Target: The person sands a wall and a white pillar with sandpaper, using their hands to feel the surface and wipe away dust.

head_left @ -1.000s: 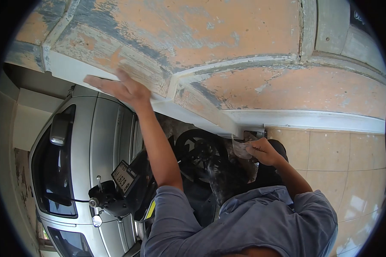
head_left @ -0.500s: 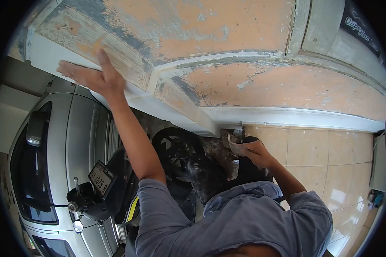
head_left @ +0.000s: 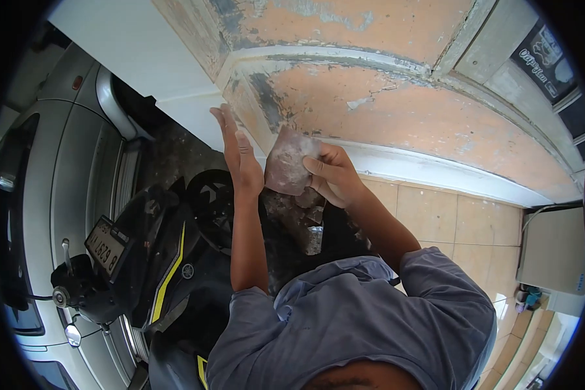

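My right hand (head_left: 338, 174) grips a worn sheet of sandpaper (head_left: 287, 162), thumb on its dusty face and fingers behind. White powder coats much of its reddish-brown surface. My left hand (head_left: 240, 156) is held upright with fingers stretched out and nothing in it, its palm side close to the sheet's left edge. Both hands are in front of a panelled wooden surface (head_left: 383, 123) with peeling paint, where orange, grey and white patches show. A white frame strip (head_left: 396, 161) runs along its lower edge.
A black motorbike (head_left: 169, 260) with a yellow stripe and a number plate (head_left: 105, 246) stands at my left. Beyond it is a silver car (head_left: 71, 162). Tiled floor (head_left: 429, 214) lies to the right, with a pale box-like appliance (head_left: 552, 253) by its edge.
My left hand has come down from the upper left panel to beside the sandpaper. My right hand has raised the sheet and turned its face into view. The view has shifted.
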Action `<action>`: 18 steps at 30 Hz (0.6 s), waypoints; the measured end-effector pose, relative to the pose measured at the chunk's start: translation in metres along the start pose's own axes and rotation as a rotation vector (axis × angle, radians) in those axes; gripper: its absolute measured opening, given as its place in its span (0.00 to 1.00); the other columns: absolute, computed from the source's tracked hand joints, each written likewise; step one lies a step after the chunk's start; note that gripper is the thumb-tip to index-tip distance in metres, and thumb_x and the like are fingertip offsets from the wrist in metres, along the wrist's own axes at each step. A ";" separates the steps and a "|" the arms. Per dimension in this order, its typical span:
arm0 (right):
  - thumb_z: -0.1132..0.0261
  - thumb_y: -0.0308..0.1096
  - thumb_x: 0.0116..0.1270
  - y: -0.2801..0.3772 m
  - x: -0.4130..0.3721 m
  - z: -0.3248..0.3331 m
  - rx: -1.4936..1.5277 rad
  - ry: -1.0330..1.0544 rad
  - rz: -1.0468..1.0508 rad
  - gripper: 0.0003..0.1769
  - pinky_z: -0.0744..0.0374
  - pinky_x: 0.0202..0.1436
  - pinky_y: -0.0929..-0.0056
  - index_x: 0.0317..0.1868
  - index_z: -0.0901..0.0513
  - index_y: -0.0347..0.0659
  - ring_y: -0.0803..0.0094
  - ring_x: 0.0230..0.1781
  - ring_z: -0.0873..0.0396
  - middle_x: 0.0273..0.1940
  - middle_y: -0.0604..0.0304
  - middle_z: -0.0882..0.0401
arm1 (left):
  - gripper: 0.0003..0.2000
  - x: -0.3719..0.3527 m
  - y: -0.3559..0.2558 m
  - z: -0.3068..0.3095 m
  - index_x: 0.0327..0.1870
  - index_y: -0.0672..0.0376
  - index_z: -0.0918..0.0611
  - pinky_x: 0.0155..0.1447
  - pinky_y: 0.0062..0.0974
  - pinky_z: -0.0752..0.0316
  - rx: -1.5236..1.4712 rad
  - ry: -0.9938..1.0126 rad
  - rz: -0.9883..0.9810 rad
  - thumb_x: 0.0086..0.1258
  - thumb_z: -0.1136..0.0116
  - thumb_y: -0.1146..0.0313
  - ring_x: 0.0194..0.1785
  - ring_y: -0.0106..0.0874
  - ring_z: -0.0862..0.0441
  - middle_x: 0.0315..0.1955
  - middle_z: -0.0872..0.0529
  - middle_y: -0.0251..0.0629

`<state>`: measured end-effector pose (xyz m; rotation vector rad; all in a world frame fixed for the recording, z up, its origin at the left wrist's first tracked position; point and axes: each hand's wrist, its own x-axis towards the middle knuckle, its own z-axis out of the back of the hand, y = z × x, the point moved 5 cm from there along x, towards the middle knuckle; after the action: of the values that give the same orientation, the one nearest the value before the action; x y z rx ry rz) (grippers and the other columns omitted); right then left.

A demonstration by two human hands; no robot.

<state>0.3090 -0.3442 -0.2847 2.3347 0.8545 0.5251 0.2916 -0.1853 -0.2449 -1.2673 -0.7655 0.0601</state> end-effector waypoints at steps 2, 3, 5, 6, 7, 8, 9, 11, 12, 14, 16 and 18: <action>0.43 0.26 0.71 -0.005 0.001 -0.008 0.010 0.061 -0.059 0.13 0.18 0.51 0.67 0.54 0.24 0.31 0.69 0.47 0.18 0.50 0.53 0.20 | 0.35 -0.016 -0.006 0.000 0.68 0.77 0.43 0.73 0.38 0.49 -0.284 0.058 0.175 0.75 0.55 0.50 0.72 0.46 0.44 0.69 0.45 0.63; 0.43 0.26 0.71 -0.006 0.002 -0.010 -0.023 0.047 -0.075 0.13 0.18 0.50 0.68 0.54 0.24 0.31 0.69 0.46 0.18 0.49 0.53 0.19 | 0.33 -0.024 -0.004 -0.003 0.65 0.77 0.35 0.69 0.34 0.37 -0.560 0.133 0.315 0.74 0.52 0.51 0.67 0.42 0.31 0.65 0.34 0.61; 0.43 0.25 0.71 -0.010 0.004 -0.014 -0.091 0.062 -0.136 0.13 0.18 0.48 0.69 0.54 0.24 0.31 0.69 0.46 0.18 0.48 0.53 0.19 | 0.29 -0.043 0.019 0.004 0.60 0.76 0.30 0.61 0.31 0.30 -0.704 0.273 0.539 0.74 0.50 0.53 0.58 0.36 0.25 0.57 0.26 0.54; 0.43 0.25 0.70 -0.014 0.000 -0.011 -0.144 0.007 -0.130 0.13 0.18 0.47 0.70 0.54 0.24 0.30 0.71 0.45 0.18 0.47 0.54 0.19 | 0.26 -0.058 0.027 0.000 0.56 0.75 0.25 0.53 0.28 0.23 -0.828 0.467 0.755 0.73 0.48 0.54 0.49 0.30 0.18 0.49 0.18 0.48; 0.42 0.24 0.70 -0.018 -0.002 -0.008 -0.197 -0.044 -0.121 0.13 0.18 0.46 0.72 0.54 0.24 0.30 0.72 0.43 0.18 0.46 0.54 0.18 | 0.19 -0.067 0.024 -0.001 0.48 0.71 0.20 0.43 0.24 0.21 -0.821 0.435 0.819 0.72 0.44 0.59 0.38 0.22 0.18 0.38 0.15 0.38; 0.42 0.24 0.70 -0.025 -0.004 -0.011 -0.228 -0.010 -0.161 0.13 0.18 0.46 0.72 0.54 0.24 0.30 0.72 0.43 0.18 0.46 0.54 0.18 | 0.19 -0.073 0.026 0.006 0.48 0.71 0.20 0.43 0.24 0.21 -0.852 0.384 0.794 0.72 0.44 0.59 0.38 0.22 0.18 0.38 0.15 0.38; 0.42 0.24 0.69 -0.027 -0.006 -0.010 -0.305 -0.030 -0.134 0.13 0.18 0.45 0.73 0.53 0.24 0.31 0.73 0.42 0.18 0.45 0.55 0.18 | 0.17 -0.075 0.026 0.012 0.48 0.71 0.19 0.43 0.22 0.22 -0.753 0.399 0.671 0.71 0.43 0.62 0.38 0.20 0.18 0.37 0.15 0.37; 0.41 0.23 0.68 -0.035 -0.008 0.002 -0.521 -0.095 -0.131 0.13 0.18 0.43 0.75 0.53 0.23 0.31 0.76 0.39 0.18 0.43 0.55 0.17 | 0.12 -0.075 0.036 0.025 0.46 0.67 0.17 0.41 0.19 0.24 -0.598 0.376 0.547 0.70 0.41 0.68 0.35 0.17 0.21 0.34 0.15 0.33; 0.43 0.24 0.70 -0.037 -0.008 0.014 -0.791 -0.165 -0.150 0.14 0.18 0.46 0.72 0.54 0.24 0.30 0.71 0.41 0.17 0.43 0.52 0.17 | 0.12 -0.071 0.041 0.035 0.46 0.67 0.17 0.41 0.19 0.24 -0.621 0.327 0.518 0.70 0.41 0.68 0.35 0.17 0.21 0.34 0.15 0.33; 0.45 0.26 0.72 -0.034 -0.001 0.002 -0.816 -0.175 -0.021 0.14 0.18 0.50 0.69 0.55 0.24 0.28 0.65 0.44 0.17 0.42 0.48 0.17 | 0.11 -0.050 0.049 0.069 0.48 0.68 0.18 0.44 0.19 0.24 -0.579 -0.075 0.314 0.71 0.44 0.70 0.39 0.18 0.20 0.39 0.13 0.36; 0.45 0.27 0.73 -0.028 0.003 0.015 -0.867 -0.151 -0.026 0.15 0.19 0.53 0.65 0.55 0.24 0.26 0.60 0.45 0.17 0.43 0.45 0.18 | 0.12 -0.017 0.037 0.112 0.53 0.68 0.20 0.53 0.25 0.24 -0.141 -0.575 -0.090 0.72 0.49 0.76 0.49 0.29 0.17 0.48 0.15 0.44; 0.46 0.31 0.74 -0.020 0.006 0.021 -1.000 -0.180 -0.006 0.17 0.18 0.52 0.62 0.54 0.25 0.24 0.57 0.44 0.17 0.43 0.44 0.18 | 0.20 0.012 0.023 0.129 0.61 0.66 0.25 0.66 0.34 0.32 0.282 -0.781 -0.449 0.68 0.53 0.82 0.64 0.43 0.27 0.61 0.24 0.50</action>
<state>0.3152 -0.3360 -0.3120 1.4249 0.3619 0.5546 0.2391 -0.0650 -0.2475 -0.7574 -1.6368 0.2984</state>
